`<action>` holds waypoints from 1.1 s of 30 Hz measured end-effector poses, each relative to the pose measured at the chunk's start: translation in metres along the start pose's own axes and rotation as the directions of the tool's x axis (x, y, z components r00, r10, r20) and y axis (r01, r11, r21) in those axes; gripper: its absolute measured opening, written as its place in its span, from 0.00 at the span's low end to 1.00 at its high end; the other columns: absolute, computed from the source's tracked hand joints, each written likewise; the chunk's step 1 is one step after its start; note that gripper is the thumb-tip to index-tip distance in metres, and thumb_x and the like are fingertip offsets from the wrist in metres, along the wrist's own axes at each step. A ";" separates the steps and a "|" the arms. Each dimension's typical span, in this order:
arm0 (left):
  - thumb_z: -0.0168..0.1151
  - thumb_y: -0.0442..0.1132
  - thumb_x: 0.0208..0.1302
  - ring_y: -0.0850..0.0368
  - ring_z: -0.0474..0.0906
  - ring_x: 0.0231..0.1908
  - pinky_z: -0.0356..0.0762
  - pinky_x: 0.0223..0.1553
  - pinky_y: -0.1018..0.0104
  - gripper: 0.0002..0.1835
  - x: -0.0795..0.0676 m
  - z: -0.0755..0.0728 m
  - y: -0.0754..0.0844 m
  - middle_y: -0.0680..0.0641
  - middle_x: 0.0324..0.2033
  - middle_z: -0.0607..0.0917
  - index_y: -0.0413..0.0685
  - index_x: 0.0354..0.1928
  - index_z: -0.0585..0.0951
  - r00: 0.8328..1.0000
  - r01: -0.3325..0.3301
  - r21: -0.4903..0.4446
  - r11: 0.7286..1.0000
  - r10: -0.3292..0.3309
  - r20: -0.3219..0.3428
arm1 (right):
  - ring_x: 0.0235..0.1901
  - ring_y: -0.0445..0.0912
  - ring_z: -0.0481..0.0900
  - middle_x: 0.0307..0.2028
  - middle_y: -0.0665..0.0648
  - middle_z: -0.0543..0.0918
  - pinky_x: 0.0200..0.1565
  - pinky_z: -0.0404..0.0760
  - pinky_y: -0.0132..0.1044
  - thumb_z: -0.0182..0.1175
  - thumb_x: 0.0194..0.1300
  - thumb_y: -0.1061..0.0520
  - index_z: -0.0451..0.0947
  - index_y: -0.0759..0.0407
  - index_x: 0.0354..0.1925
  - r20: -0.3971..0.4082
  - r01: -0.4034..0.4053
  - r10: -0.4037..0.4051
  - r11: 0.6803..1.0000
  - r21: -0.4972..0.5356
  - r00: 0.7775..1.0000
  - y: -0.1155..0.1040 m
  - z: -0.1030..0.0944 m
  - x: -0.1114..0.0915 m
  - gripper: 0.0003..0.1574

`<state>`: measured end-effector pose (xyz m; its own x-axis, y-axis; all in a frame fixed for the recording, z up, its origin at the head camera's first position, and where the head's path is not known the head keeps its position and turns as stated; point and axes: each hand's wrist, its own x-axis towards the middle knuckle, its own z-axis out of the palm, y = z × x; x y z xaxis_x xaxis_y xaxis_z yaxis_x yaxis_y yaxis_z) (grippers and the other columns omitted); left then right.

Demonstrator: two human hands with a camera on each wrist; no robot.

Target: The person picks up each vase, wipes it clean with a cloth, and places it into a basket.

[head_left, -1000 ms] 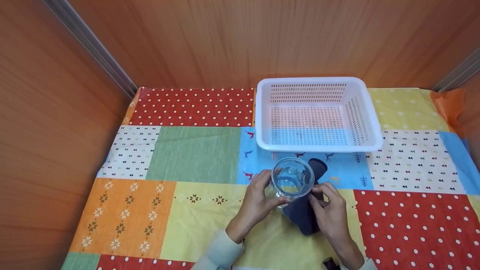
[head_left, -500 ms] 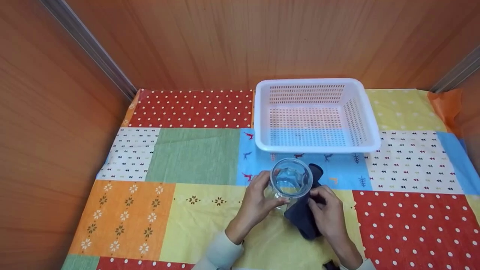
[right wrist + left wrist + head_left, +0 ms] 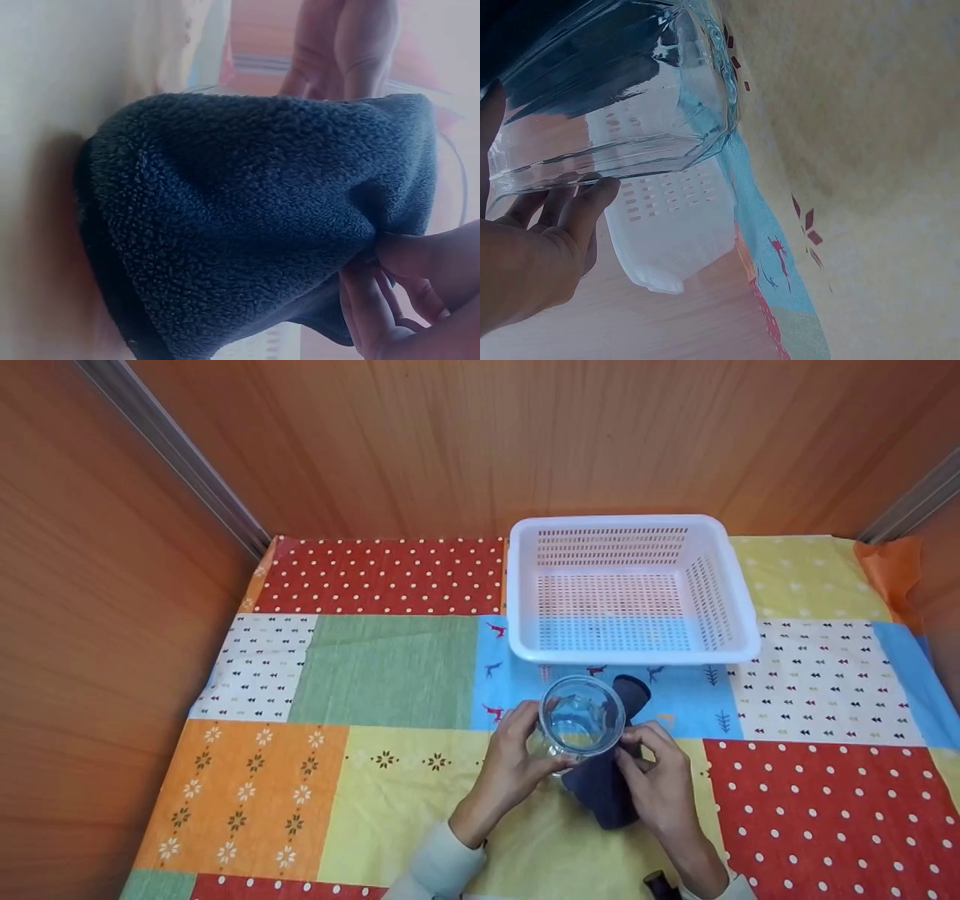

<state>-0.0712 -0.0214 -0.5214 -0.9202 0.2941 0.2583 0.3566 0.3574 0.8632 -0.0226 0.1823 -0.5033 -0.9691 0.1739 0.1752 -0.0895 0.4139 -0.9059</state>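
A clear glass jar stands in front of the body in the head view, mouth upward. My left hand grips it from the left, with the thumb on the near side and the fingers round the far side. The dark navy fleecy cloth lies along the jar's right side. My right hand pinches the cloth between thumb and fingers, close to the jar wall. In the right wrist view the cloth covers most of the jar. Through the glass, the left wrist view shows the cloth dark behind it.
Just beyond the jar is a white plastic basket with slotted walls. A patchwork tablecloth covers the table. Wooden panels rise behind and at the sides. A small black object shows beside the right wrist.
My right hand slid the cloth slightly toward the body along the jar, then back up away from it. The left hand keeps its grip, and the jar stays almost in place.
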 end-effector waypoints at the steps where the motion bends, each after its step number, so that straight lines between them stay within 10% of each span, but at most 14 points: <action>1: 0.87 0.41 0.48 0.51 0.78 0.56 0.81 0.57 0.55 0.38 0.000 -0.001 0.000 0.46 0.54 0.85 0.45 0.62 0.81 1.000 0.002 0.002 1.000 -0.002 0.000 | 0.47 0.40 0.83 0.43 0.58 0.83 0.49 0.87 0.44 0.66 0.62 0.79 0.84 0.66 0.40 0.005 0.004 -0.004 1.000 -0.003 1.000 0.003 0.001 0.000 0.13; 17: 0.86 0.42 0.46 0.52 0.77 0.53 0.80 0.56 0.55 0.38 -0.001 -0.001 -0.001 0.48 0.52 0.85 0.47 0.62 0.82 1.000 -0.010 0.014 1.000 0.010 -0.009 | 0.41 0.37 0.78 0.39 0.57 0.83 0.39 0.82 0.23 0.66 0.58 0.81 0.82 0.65 0.36 0.029 0.009 -0.007 0.996 -0.088 1.000 0.038 0.008 -0.003 0.15; 28: 0.86 0.41 0.49 0.50 0.77 0.55 0.81 0.58 0.54 0.38 0.000 -0.001 0.000 0.48 0.54 0.85 0.44 0.63 0.81 1.000 0.006 -0.014 1.000 -0.006 0.008 | 0.48 0.54 0.84 0.44 0.61 0.83 0.51 0.88 0.48 0.64 0.65 0.78 0.84 0.66 0.43 0.031 -0.067 0.072 0.989 -0.134 0.997 0.010 0.005 -0.001 0.13; 33: 0.87 0.40 0.48 0.51 0.78 0.55 0.82 0.57 0.55 0.37 0.001 -0.002 0.001 0.48 0.53 0.85 0.46 0.62 0.82 1.000 0.006 -0.009 1.000 -0.006 0.001 | 0.46 0.52 0.86 0.41 0.58 0.82 0.49 0.88 0.41 0.65 0.63 0.80 0.83 0.66 0.41 0.003 0.025 -0.025 0.987 -0.158 1.000 -0.004 0.002 0.002 0.14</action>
<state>-0.0718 -0.0223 -0.5200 -0.9222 0.2931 0.2522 0.3492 0.3509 0.8689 -0.0248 0.1789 -0.5000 -0.9671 0.1614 0.1964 -0.0759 0.5540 -0.8290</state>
